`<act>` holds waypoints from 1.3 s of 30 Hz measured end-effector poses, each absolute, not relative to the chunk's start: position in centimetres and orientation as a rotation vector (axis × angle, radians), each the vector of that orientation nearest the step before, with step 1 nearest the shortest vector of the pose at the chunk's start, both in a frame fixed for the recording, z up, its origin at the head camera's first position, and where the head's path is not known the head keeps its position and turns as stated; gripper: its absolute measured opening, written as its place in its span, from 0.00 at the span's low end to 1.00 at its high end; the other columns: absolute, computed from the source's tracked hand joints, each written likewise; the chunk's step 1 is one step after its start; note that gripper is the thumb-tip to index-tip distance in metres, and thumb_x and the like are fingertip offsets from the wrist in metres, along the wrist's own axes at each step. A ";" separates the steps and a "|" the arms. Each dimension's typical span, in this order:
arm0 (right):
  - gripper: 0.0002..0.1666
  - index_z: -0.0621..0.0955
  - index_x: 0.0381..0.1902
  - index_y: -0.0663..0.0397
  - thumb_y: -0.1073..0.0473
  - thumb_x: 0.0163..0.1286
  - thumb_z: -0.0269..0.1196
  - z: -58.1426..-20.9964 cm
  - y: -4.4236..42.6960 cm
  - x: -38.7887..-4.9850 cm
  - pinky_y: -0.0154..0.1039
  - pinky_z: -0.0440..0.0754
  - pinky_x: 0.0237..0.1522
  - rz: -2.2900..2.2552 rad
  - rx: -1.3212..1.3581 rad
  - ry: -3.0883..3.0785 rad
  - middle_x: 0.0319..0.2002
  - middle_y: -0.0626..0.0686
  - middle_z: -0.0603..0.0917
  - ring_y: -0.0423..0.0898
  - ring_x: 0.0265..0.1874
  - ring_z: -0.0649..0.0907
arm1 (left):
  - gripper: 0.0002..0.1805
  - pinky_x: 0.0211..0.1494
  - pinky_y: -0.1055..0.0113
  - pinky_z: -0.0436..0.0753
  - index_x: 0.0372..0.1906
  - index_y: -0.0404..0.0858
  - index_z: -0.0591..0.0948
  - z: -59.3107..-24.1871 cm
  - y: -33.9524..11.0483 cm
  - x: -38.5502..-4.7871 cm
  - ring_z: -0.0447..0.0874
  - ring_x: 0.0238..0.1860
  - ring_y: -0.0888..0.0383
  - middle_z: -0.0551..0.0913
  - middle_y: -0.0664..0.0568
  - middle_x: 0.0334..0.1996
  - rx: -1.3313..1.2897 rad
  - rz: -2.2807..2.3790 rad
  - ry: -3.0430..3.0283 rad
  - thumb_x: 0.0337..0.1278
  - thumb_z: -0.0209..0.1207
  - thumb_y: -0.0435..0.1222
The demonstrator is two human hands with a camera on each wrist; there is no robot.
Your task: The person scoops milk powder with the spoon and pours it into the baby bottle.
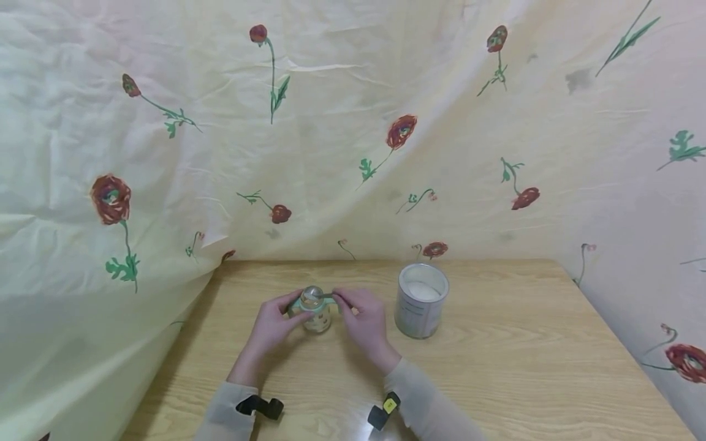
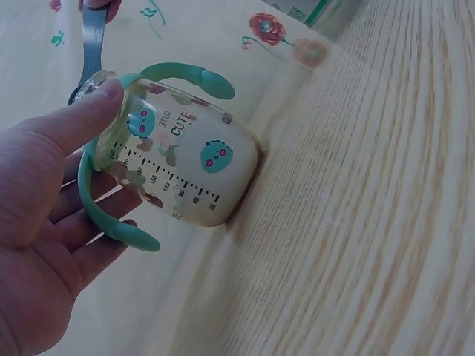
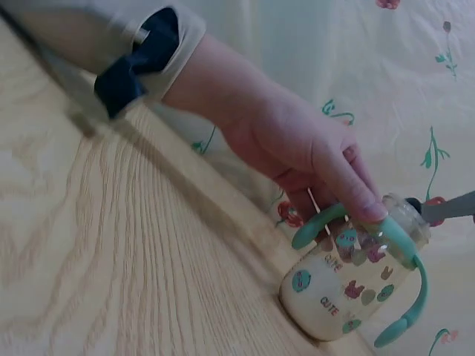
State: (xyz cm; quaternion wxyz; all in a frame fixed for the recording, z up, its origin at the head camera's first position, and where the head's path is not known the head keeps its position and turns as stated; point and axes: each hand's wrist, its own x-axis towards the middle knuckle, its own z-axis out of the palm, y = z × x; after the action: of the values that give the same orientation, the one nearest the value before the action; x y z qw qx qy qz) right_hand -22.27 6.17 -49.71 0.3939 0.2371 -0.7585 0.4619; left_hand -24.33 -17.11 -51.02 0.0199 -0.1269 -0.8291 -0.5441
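Note:
A clear baby bottle with mint-green handles, printed cartoon faces and a measuring scale stands upright on the wooden table, its mouth uncovered. Around its neck my left hand grips it, thumb on the near side and fingers behind a handle. Something whitish shows in the bottle's lower part. My right hand pinches the handle of a metal spoon. The spoon's bowl lies at the bottle's mouth; whether it carries anything is hard to tell.
Right of my right hand stands a large open can with white contents. Light wood table spreads around. A cloth with red flowers hangs behind and along both sides.

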 end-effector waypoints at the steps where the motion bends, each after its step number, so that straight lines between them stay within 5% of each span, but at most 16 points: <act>1: 0.10 0.92 0.42 0.59 0.73 0.64 0.75 -49.8 6.2 -22.3 0.36 0.87 0.33 1.128 0.627 -1.917 0.35 0.49 0.93 0.44 0.29 0.87 | 0.36 0.76 0.45 0.74 0.70 0.40 0.82 -51.1 -17.1 -24.3 0.80 0.69 0.44 0.84 0.46 0.66 -0.398 -1.689 -2.572 0.56 0.79 0.44; 12: 0.10 0.93 0.44 0.57 0.70 0.65 0.75 -50.7 5.7 -20.6 0.35 0.89 0.41 1.062 0.682 -1.879 0.39 0.51 0.93 0.46 0.36 0.89 | 0.36 0.75 0.43 0.74 0.70 0.41 0.82 -51.8 -17.4 -22.9 0.81 0.68 0.45 0.84 0.47 0.66 -0.370 -1.660 -2.629 0.58 0.79 0.44; 39: 0.15 0.93 0.43 0.54 0.74 0.63 0.74 -49.4 6.4 -21.9 0.32 0.88 0.41 0.862 0.780 -1.862 0.41 0.50 0.94 0.45 0.37 0.88 | 0.36 0.74 0.42 0.75 0.70 0.41 0.82 -50.8 -17.1 -24.0 0.81 0.68 0.44 0.84 0.46 0.67 -0.402 -1.633 -2.598 0.57 0.79 0.43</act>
State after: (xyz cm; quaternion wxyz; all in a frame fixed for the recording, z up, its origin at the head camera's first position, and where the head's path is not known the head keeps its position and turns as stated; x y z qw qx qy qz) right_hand -21.90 6.39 -49.41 0.4557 0.3163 -0.7551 0.3495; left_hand -23.99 -17.09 -50.79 0.0233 -0.1298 -0.8393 -0.5274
